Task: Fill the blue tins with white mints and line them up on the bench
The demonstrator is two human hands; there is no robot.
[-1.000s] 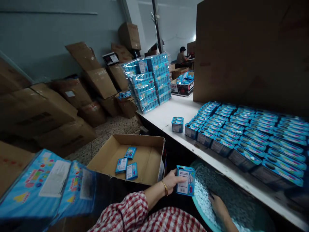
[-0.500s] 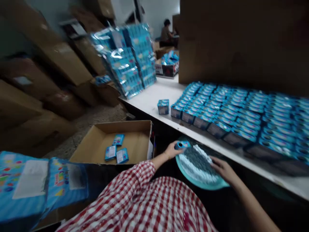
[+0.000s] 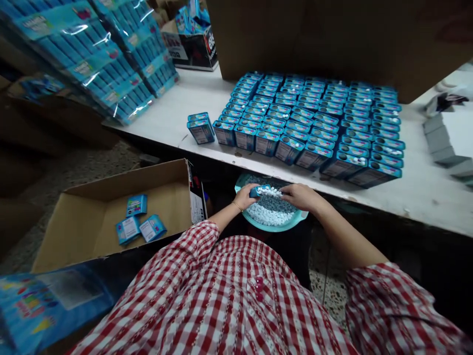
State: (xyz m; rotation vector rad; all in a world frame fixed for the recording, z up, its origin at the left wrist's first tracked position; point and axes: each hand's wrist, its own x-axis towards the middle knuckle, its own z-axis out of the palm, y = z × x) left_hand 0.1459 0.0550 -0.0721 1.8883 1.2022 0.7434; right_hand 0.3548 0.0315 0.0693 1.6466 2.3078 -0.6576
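My left hand (image 3: 244, 197) is closed round a small blue flip-top box (image 3: 259, 191), tilted over a turquoise basin (image 3: 238, 189). White pellets (image 3: 268, 217) fill much of the basin. Opposite it, my right hand (image 3: 300, 196) is closed at the end of what looks like a narrow scoop heaped with white pellets (image 3: 272, 192). The heap reaches the mouth of the box; the scoop itself is mostly hidden by pellets and fingers.
Rows of blue boxes (image 3: 295, 118) stand on the white table (image 3: 173, 123), with a small group (image 3: 200, 129) to their left. Wrapped stacks (image 3: 107, 64) are further left. An open carton (image 3: 81, 217) beside me holds several blue packs. A cardboard panel (image 3: 314, 39) stands behind.
My view has turned right and down. The scoop's heap of pellets now meets the box in my left hand, both still over the basin.
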